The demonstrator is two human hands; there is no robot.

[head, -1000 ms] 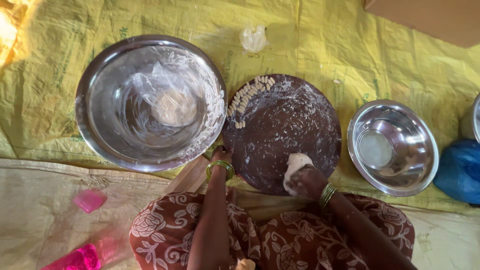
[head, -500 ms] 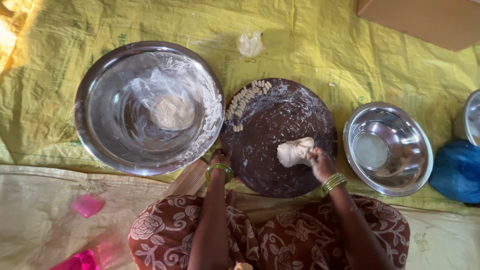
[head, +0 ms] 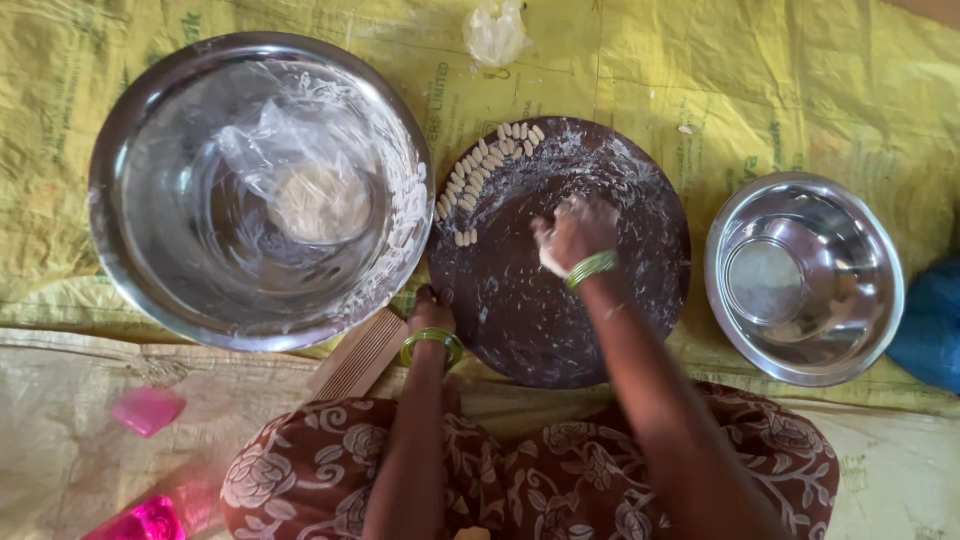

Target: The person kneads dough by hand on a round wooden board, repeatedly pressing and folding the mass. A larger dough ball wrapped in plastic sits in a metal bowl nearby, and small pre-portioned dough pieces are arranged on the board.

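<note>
A dark round board point(head: 510, 320), dusted with flour, lies in front of me. My right hand point(head: 575, 235) presses a lump of white dough point(head: 552, 262) down near the board's middle; the hand covers most of it. Several small shaped dough pieces point(head: 480, 172) line the board's upper left edge in a curved row. My left hand point(head: 430, 315) rests at the board's lower left rim, fingers curled on the edge, a green bangle on the wrist.
A large steel bowl point(head: 140, 270) to the left holds dough wrapped in clear plastic point(head: 310, 195). A smaller steel bowl point(head: 805, 280) sits to the right. A ridged wooden paddle point(head: 355, 360) lies by my left wrist. Yellow sacking point(head: 700, 80) covers the floor. Pink objects point(head: 148, 410) lie lower left.
My right hand has pushed the dough from the board's lower right edge up to its middle. The left hand has stayed at the rim.
</note>
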